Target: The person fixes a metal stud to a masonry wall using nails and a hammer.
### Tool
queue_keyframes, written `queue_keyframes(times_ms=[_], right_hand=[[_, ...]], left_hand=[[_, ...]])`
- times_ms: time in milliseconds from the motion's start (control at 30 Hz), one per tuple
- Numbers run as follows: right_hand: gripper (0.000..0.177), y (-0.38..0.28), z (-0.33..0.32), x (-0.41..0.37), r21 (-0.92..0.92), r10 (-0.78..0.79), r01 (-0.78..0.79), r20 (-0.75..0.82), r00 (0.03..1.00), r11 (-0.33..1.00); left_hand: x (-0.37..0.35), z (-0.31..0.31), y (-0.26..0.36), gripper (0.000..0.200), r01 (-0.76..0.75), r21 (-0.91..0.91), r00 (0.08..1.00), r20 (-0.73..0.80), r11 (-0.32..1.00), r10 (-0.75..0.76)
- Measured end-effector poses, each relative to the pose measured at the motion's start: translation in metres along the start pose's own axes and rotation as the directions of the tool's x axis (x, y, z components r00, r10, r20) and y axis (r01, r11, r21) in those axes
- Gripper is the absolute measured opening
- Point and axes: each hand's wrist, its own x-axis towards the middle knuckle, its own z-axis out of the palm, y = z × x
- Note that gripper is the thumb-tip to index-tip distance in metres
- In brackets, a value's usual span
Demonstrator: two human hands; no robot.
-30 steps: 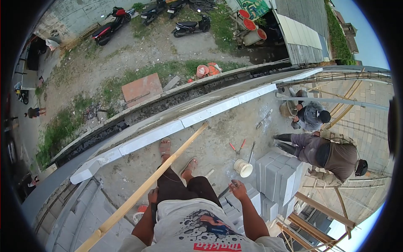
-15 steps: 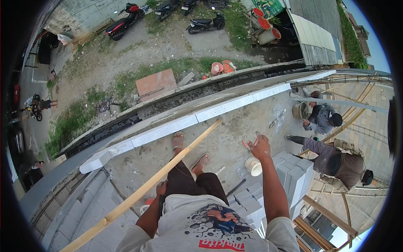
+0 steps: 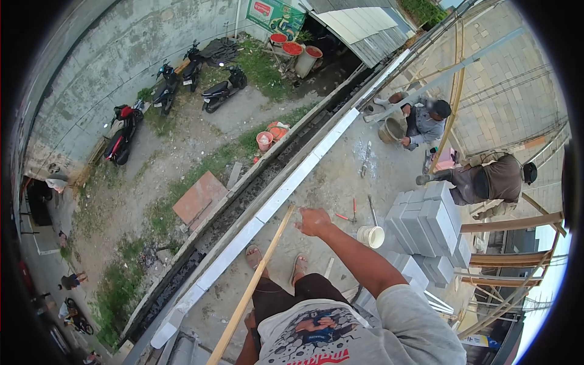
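Observation:
A long pale wooden strip point(image 3: 260, 267) slants past my left side, its far end low beside the white block row point(image 3: 292, 182). My right hand point(image 3: 314, 222) reaches forward to just right of that far end; its fingers are stretched out and seem to hold nothing. Beside the strip, at my thigh, is my left hand point(image 3: 250, 320). Its fingers are mostly hidden, so whether it grips the strip does not show. Right of my right hand, red-handled pincers point(image 3: 348, 217) and a dark-headed tool point(image 3: 371, 210) lie on the floor by a whitish bucket point(image 3: 370, 236).
Grey blocks point(image 3: 420, 225) are stacked at right. One person point(image 3: 426, 125) crouches by a mortar bucket point(image 3: 391, 130); another person point(image 3: 496, 179) bends nearby. A level-like bar point(image 3: 366, 159) lies on the floor. Beyond the block row is a lower yard with parked motorbikes point(image 3: 224, 89).
My view has turned, tilting the block row more steeply. My right hand has moved left, from above the bucket to beside the strip's far end. The pincers now show fully on the floor.

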Motion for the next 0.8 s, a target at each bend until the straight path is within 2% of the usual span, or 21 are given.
queue_keyframes(times_ms=[33,67,100,133,267,400,533,600,700,800], right_hand=[[0.06,0.004,0.003,-0.001,-0.064,-0.011,0.008,-0.061,0.998,0.998],[0.06,0.008,0.008,-0.002,-0.051,-0.006,0.003,-0.066,0.998,0.999],[0.058,0.008,-0.002,-0.005,-0.001,0.042,-0.042,-0.005,0.999,0.999],[0.057,0.009,-0.01,-0.008,0.05,0.091,-0.094,0.058,0.994,0.994],[0.054,0.016,0.002,-0.02,0.176,0.149,-0.172,0.137,0.979,0.969],[0.055,0.024,0.048,-0.044,0.261,0.096,-0.151,0.212,0.973,0.953],[0.057,0.038,0.108,-0.067,0.311,0.074,-0.156,0.261,0.962,0.937],[0.066,0.049,0.138,-0.076,0.319,0.105,-0.233,0.371,0.923,0.919],[0.067,0.062,0.167,-0.091,0.375,0.164,-0.327,0.406,0.899,0.868],[0.067,0.075,0.182,-0.106,0.473,0.216,-0.358,0.329,0.919,0.805]], left_hand=[[0.002,-0.002,0.0,0.036,-0.008,-0.024,1.0,-0.009,1.0,0.008],[0.001,-0.006,-0.002,0.037,-0.011,-0.046,1.0,-0.015,0.999,0.01],[0.005,-0.014,-0.001,0.043,0.065,0.035,0.986,0.154,0.997,-0.07],[0.012,-0.029,-0.003,0.043,0.048,0.046,0.987,0.152,0.998,-0.055],[0.039,-0.057,0.006,0.044,0.087,-0.103,0.978,0.2,0.991,-0.065],[0.047,-0.082,0.023,0.045,0.171,-0.265,0.963,0.25,0.949,-0.104],[0.038,-0.099,0.043,0.046,0.29,-0.423,0.937,0.309,0.858,-0.164],[0.036,-0.102,0.045,0.047,0.344,-0.488,0.921,0.343,0.802,-0.186],[0.031,-0.096,0.043,0.048,0.422,-0.581,0.894,0.396,0.696,-0.211],[0.021,-0.085,0.046,0.049,0.498,-0.663,0.861,0.454,0.559,-0.229]])
